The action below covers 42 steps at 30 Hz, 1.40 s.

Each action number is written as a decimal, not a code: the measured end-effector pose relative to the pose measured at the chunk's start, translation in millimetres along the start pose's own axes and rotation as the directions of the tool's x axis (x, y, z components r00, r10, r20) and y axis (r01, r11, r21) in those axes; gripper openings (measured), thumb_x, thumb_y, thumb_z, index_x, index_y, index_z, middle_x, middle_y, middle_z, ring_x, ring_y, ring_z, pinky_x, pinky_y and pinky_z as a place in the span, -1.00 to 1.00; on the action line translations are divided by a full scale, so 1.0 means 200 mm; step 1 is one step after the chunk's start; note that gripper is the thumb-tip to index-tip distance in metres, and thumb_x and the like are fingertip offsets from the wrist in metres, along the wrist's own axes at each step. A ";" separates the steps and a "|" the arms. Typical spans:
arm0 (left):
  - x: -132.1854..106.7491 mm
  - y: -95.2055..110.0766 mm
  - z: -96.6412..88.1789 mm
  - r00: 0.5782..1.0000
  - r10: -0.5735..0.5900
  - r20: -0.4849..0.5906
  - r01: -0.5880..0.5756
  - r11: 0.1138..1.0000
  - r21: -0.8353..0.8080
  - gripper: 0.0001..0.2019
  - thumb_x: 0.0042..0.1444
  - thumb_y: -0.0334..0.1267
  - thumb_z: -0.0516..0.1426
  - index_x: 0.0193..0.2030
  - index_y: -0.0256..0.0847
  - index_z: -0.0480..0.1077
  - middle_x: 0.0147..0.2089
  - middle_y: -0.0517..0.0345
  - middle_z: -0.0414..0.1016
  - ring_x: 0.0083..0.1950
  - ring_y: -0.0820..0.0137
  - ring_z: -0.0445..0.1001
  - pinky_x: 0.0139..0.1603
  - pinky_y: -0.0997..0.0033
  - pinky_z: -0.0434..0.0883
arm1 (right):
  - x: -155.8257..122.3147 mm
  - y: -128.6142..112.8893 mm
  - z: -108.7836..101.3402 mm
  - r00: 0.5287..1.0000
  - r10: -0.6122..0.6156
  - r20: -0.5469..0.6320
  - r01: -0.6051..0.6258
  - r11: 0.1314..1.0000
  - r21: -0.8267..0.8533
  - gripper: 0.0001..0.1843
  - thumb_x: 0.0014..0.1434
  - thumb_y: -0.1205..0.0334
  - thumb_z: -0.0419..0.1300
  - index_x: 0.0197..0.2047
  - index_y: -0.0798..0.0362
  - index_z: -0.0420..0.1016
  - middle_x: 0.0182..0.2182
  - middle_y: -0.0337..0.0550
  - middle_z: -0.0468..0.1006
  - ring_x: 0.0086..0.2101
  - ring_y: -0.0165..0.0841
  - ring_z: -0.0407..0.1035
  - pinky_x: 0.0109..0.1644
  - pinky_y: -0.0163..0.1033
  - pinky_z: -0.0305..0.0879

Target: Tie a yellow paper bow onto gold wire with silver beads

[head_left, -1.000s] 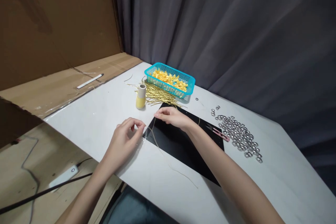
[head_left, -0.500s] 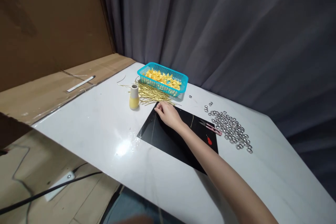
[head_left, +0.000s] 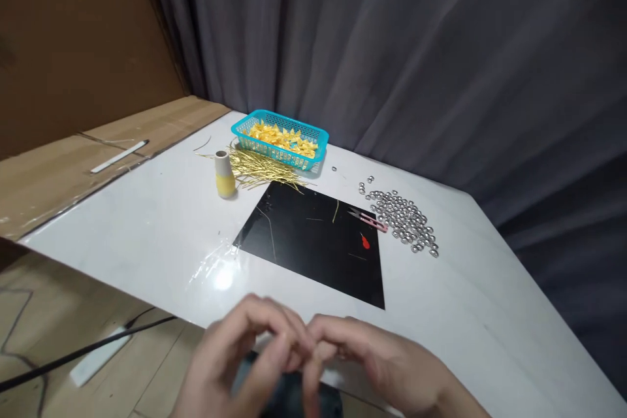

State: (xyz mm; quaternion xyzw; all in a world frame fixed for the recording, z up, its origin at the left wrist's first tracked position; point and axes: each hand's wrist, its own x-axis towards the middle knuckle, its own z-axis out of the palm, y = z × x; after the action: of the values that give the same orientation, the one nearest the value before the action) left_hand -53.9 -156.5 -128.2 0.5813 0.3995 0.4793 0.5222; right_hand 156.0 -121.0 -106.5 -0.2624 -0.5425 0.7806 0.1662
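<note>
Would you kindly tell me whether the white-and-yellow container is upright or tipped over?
Upright: the container stands yellow end down on the white table, its pale end and mouth at the top.

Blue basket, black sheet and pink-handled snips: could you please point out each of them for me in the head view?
Blue basket [head_left: 294, 158]: head view, on its front wall.
Black sheet [head_left: 313, 249]: head view, on a bare part near its middle.
Pink-handled snips [head_left: 372, 221]: head view, on the handle.

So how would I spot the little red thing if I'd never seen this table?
On the white table lies a black mat. Near its right edge, below the pink snips in the picture, is the small red piece, the only red item in view.
</note>
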 end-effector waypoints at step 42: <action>0.46 -0.05 -0.61 0.949 0.047 -0.311 0.290 0.248 0.924 -0.73 0.27 -0.18 -0.06 -0.47 -0.11 0.03 -0.48 0.24 0.03 -0.44 0.34 0.09 -0.36 0.49 0.00 | -0.94 0.12 -0.47 -0.305 -0.303 -0.903 0.708 0.562 -0.428 -0.46 0.41 0.33 -0.06 -0.62 0.04 0.33 -0.74 -0.36 0.01 -0.73 -0.61 0.03 -0.61 -0.14 -0.09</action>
State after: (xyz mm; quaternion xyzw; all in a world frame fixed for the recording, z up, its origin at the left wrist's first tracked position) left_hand -151.9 -39.8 -126.6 0.6720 0.7201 0.1693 0.0347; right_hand 365.1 -160.1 -111.3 -0.4113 -0.1962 0.2755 0.8464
